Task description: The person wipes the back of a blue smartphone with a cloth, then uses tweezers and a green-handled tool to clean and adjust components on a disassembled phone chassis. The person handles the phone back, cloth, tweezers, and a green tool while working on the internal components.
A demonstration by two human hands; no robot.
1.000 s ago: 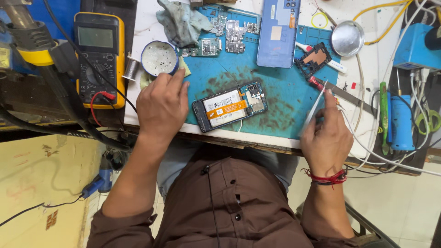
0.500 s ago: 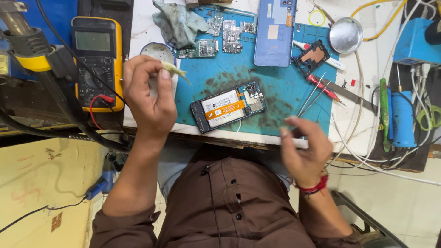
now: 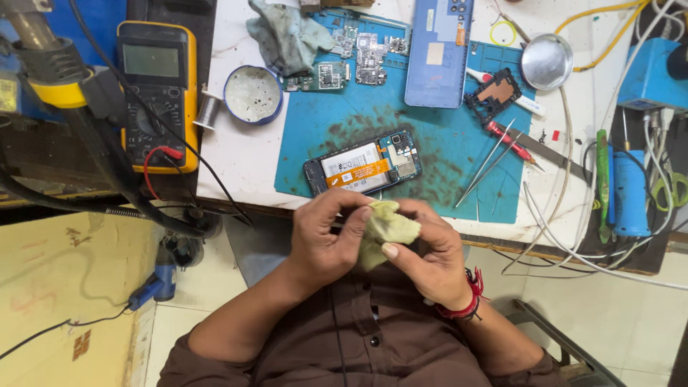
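the person sat close against the counter [image 3: 244, 161], both hands drawn in over the lap just below its front edge. the left hand [image 3: 326, 233] and the right hand [image 3: 430, 254] met around a small crumpled yellowish cloth [image 3: 383, 231]. the left grip was curled shut on one side of the cloth, fingers bent over its top, and the right grip was closed on the other side, the thumb pressed along the cloth's lower edge. a red thread band [image 3: 469, 297] circled the right wrist.

just beyond the hands, on a stained teal work mat [image 3: 444, 154], lay an opened phone [image 3: 362, 163] with its back off, battery and an orange strip showing, tilted a little across the mat. to its right a pair of tweezers [image 3: 487, 166] lay on the mat, near a red-handled screwdriver [image 3: 509, 142]. farther back sat a blue phone back cover [image 3: 438, 54], several loose circuit boards [image 3: 358, 57] and a small black frame piece [image 3: 492, 93]. a grey-green rag [image 3: 287, 36] was bunched at the mat's far left corner, beside a round blue tin [image 3: 253, 94]. a yellow multimeter [image 3: 154, 93] lay at the left of the counter, with red and black leads trailing off. a round metal lid [image 3: 546, 61] sat at the right, among white and yellow cables.
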